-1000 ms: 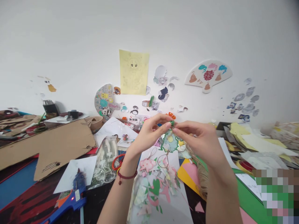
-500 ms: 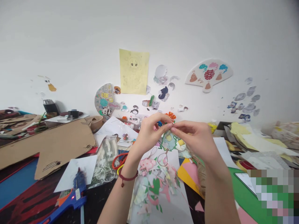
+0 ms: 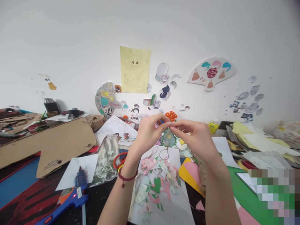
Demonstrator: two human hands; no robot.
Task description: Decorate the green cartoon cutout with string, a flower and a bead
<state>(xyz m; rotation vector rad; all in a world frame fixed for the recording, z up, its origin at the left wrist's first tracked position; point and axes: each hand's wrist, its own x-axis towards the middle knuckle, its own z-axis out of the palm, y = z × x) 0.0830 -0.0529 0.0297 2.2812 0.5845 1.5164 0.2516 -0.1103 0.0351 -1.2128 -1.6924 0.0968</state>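
Observation:
Both hands are raised over the middle of the table, their fingertips meeting. My left hand [image 3: 153, 129] pinches thumb against forefinger, and my right hand [image 3: 193, 132] pinches close beside it. Whatever lies between the fingertips is too small to name; a pale speck shows there. Below them a white sheet [image 3: 174, 200] bears pink, green and white paper scraps [image 3: 156, 186] and a pink flower-shaped piece [image 3: 148, 164] with a thin loop. Behind the fingers sit an orange flower [image 3: 171, 116] and a green-edged piece [image 3: 168, 139], partly covered.
A blue glue gun [image 3: 78, 195] with a lit red light lies at left, near a clear bag of white cords [image 3: 106, 162]. Cut cardboard [image 3: 67, 140] stretches behind it. Yellow and pink paper [image 3: 191, 175] and a twine roll [image 3: 202, 170] are at right. Paper cutouts hang on the wall.
The view has shifted slightly. My hands stay pinched together at nearly the same spot, with the fingertips slightly farther left and the right fingers a little more spread.

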